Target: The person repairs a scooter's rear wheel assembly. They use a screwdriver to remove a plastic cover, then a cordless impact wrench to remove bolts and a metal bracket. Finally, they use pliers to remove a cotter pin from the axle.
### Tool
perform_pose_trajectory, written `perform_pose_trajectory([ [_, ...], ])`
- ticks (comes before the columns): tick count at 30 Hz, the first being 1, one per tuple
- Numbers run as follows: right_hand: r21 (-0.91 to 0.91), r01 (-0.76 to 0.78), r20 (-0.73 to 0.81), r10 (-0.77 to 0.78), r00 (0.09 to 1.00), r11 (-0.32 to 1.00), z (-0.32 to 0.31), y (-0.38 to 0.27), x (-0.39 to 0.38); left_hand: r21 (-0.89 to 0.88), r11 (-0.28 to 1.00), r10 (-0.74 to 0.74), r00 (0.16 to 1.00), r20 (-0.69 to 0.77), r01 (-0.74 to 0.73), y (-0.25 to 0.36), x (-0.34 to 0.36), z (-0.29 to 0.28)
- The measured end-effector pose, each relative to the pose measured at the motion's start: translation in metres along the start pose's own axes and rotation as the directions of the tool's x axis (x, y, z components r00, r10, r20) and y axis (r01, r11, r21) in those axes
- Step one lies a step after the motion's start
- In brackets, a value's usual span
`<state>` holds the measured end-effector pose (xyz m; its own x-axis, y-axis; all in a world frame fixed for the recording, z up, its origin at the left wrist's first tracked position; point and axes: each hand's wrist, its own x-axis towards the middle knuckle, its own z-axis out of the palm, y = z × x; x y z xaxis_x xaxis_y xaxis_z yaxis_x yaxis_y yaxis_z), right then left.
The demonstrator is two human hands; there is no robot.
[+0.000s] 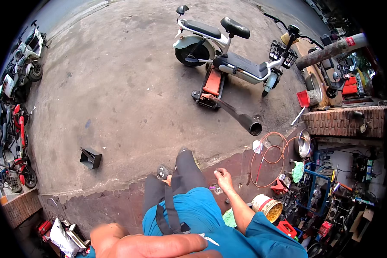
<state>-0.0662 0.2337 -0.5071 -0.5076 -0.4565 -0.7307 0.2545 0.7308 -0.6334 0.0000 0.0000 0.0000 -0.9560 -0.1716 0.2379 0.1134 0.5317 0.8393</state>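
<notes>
My left hand (152, 246) is raised close in at the lower edge, with a long finger stretched to the right and part of the hand blurred. Nothing shows in it, and its lower part is cut off. My right hand (223, 179) hangs beside my right leg, its fingers curled in and no object visible in them. Ahead of me, a white electric bike (241, 64) stands with an orange floor jack (212, 84) under its middle. The jack's dark tube handle (241, 118) points back toward me. Both hands are apart from these things.
A small black open box (90, 158) lies on the concrete at the left. Near my right hand are a coiled orange hose (268, 159), a metal bowl (303, 143) and a white bucket (266, 207). Tools and parts clutter the right; parked scooters (23, 64) line the left.
</notes>
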Motion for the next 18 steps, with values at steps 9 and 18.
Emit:
perform_pose_trajectory([
  [9,-0.047,0.074,-0.207,-0.082,0.975,0.996,-0.072,-0.127,0.18,-0.212,0.872,0.299,0.823,-0.483,-0.442,-0.204,0.051,-0.082],
  [18,0.098,0.048,-0.258,-0.021,0.966,0.994,-0.018,-0.282,0.238,-0.614,0.515,-0.847,0.466,-0.256,0.598,-0.534,0.015,-0.071],
])
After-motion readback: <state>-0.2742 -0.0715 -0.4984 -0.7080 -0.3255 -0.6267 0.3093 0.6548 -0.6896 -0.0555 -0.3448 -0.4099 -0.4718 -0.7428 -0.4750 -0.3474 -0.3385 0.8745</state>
